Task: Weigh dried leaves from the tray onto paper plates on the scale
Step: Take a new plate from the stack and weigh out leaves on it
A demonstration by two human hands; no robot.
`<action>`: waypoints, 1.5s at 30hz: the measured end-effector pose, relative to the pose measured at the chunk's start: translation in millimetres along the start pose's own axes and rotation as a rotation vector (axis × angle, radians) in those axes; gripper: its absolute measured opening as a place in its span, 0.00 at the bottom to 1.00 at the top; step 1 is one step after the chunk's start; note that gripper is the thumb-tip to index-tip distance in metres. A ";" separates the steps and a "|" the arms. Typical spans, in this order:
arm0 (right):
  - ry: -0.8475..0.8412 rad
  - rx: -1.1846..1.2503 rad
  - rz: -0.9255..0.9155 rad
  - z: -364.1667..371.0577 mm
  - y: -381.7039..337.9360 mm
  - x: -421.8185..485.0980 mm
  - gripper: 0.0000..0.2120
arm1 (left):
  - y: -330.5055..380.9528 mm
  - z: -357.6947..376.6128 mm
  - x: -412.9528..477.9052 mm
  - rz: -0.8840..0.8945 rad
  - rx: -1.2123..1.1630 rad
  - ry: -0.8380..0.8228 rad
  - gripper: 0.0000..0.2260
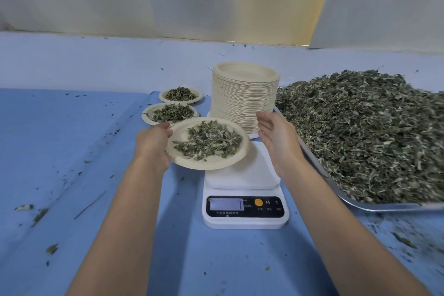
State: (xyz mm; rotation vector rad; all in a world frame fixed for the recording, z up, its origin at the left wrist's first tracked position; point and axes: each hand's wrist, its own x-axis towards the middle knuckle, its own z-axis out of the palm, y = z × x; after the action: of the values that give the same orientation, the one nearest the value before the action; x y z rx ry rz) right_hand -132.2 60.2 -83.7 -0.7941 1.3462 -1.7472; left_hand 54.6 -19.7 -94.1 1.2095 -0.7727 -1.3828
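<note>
My left hand grips the left rim of a paper plate that carries a small heap of dried leaves. The plate hangs tilted above the left part of the white digital scale, whose platform is bare. My right hand hovers open over the scale's right side, palm facing left, holding nothing. A tall stack of empty paper plates stands right behind the scale. To the right lies a metal tray piled high with dried leaves.
Two filled paper plates sit in a row behind my left hand. Blue cloth covers the table, with loose leaf scraps scattered over it. A pale wall rises behind the table.
</note>
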 end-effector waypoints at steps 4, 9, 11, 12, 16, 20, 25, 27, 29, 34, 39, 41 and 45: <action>-0.017 0.027 0.019 1.7 0.3 -2.1 0.14 | 0.9 -19.0 10.9 0.057 -0.122 0.267 0.14; -0.020 0.005 0.029 5.7 3.2 -3.9 0.15 | -7.0 -27.2 14.1 0.141 -0.204 0.529 0.15; -0.030 -0.008 0.029 7.7 4.8 -4.5 0.15 | -12.1 -27.8 15.4 0.160 -0.187 0.585 0.17; -0.033 -0.015 0.027 8.7 5.4 -4.8 0.15 | -14.8 -28.3 16.7 0.165 -0.184 0.606 0.17; -0.040 -0.014 0.018 11.1 6.0 -6.0 0.15 | -23.4 -30.9 21.8 0.184 -0.108 0.624 0.16; -0.049 0.006 0.026 12.8 5.6 -7.6 0.14 | -25.2 -29.2 25.5 0.147 0.140 0.546 0.19; -0.055 0.002 0.019 13.8 5.9 -9.6 0.14 | -26.7 -19.4 15.8 0.115 0.518 0.435 0.35; -0.054 -0.002 0.017 13.9 5.5 -9.9 0.14 | -26.0 -15.7 10.8 0.076 0.649 0.345 0.48; -0.054 -0.008 0.014 13.8 5.1 -10.1 0.13 | -24.6 -14.3 8.0 0.052 0.788 0.261 0.59; -0.052 -0.010 0.011 14.3 5.3 -10.8 0.12 | -24.8 -13.8 3.2 0.040 1.041 0.144 0.68; -0.042 -0.017 0.001 14.2 5.3 -10.9 0.14 | -26.8 -12.6 0.9 0.031 1.061 0.137 0.67; -0.039 -0.022 -0.002 13.9 5.2 -11.0 0.14 | -26.2 -12.5 0.4 0.033 1.041 0.145 0.66; -0.034 -0.038 -0.011 13.3 6.1 -11.1 0.14 | -25.1 -13.0 -0.8 0.040 1.010 0.149 0.64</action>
State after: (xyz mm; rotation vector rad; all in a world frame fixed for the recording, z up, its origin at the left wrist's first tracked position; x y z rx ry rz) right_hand -114.2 62.5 -86.6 -0.8500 1.3586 -1.7132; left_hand 59.3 -11.7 -120.8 2.0088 -1.4520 -0.8220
